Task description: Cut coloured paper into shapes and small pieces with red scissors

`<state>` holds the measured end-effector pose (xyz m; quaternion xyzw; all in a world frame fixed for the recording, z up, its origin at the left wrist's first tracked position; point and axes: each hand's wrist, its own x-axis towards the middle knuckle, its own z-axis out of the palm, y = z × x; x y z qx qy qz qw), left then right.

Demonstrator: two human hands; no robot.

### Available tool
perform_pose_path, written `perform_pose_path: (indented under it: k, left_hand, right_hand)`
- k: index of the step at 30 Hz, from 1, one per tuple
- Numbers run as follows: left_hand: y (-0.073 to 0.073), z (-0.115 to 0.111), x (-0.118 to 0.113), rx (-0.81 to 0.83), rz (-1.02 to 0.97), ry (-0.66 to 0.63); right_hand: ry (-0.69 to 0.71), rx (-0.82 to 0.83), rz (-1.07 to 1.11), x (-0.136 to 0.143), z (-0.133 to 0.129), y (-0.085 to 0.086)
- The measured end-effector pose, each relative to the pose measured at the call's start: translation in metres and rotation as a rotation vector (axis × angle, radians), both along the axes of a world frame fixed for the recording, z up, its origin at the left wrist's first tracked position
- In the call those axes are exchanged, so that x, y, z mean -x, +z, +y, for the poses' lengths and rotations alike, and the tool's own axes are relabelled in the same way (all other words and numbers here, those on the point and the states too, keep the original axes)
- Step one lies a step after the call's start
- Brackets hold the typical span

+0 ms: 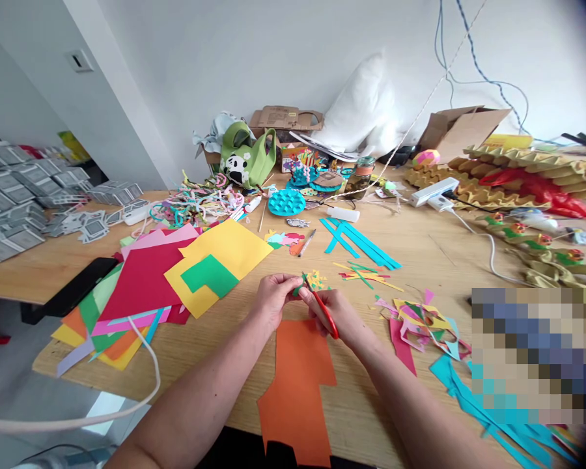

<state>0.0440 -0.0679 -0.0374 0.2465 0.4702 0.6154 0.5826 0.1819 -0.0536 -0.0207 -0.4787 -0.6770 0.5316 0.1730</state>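
Note:
My left hand (274,296) pinches a small piece of green paper (297,290) above the table. In my right hand (336,309) is a pair of red-handled scissors (326,314), its blades up against the green piece. Just behind the hands lies a little heap of yellow paper bits (317,280). A cut sheet of orange paper (300,391) lies below my wrists and reaches over the table's front edge. Thin green, red and yellow paper strips (368,275) are scattered right of the scissors.
Coloured sheets (141,277) are stacked at left, beside a black phone-like object (81,286). Blue strips (361,242), a white bottle (343,214) and a pen (308,243) lie farther back. Paper scraps (422,322) spread at right. A white cable (153,365) crosses the left front.

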Motion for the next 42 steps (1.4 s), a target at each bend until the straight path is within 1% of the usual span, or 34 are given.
perform_pose_path:
  k: [15, 19, 22, 25, 30, 37, 42]
  left_hand:
    - [0.0011, 0.0003, 0.0001, 0.0, 0.008, -0.012]
    - [0.0032, 0.0002, 0.0, 0.009, 0.015, -0.05]
    - [0.0046, -0.0007, 0.0, 0.068, 0.021, -0.099]
    - [0.0038, -0.001, 0.0006, 0.09, 0.004, -0.113]
    - [0.0008, -0.0001, 0.0016, 0.069, -0.024, -0.122]
    - [0.0023, -0.0001, 0.0012, 0.058, -0.044, -0.122]
    - [0.0016, 0.0018, 0.0051, 0.045, -0.05, -0.105]
  right_hand:
    - [-0.008, -0.05, -0.018, -0.0014, -0.0007, -0.0028]
    - [-0.008, -0.071, -0.017, -0.0021, -0.0001, -0.0036]
    - [-0.032, -0.078, -0.025, -0.0024, 0.0008, -0.0033]
    - [-0.053, -0.083, -0.04, -0.0025, 0.0011, -0.0022]
    - [-0.068, -0.052, -0.021, -0.0023, 0.0003, -0.0013]
    - [-0.103, -0.016, -0.004, -0.0024, 0.0009, -0.0043]
    - [-0.104, 0.014, -0.016, -0.0031, 0.0011, -0.0004]
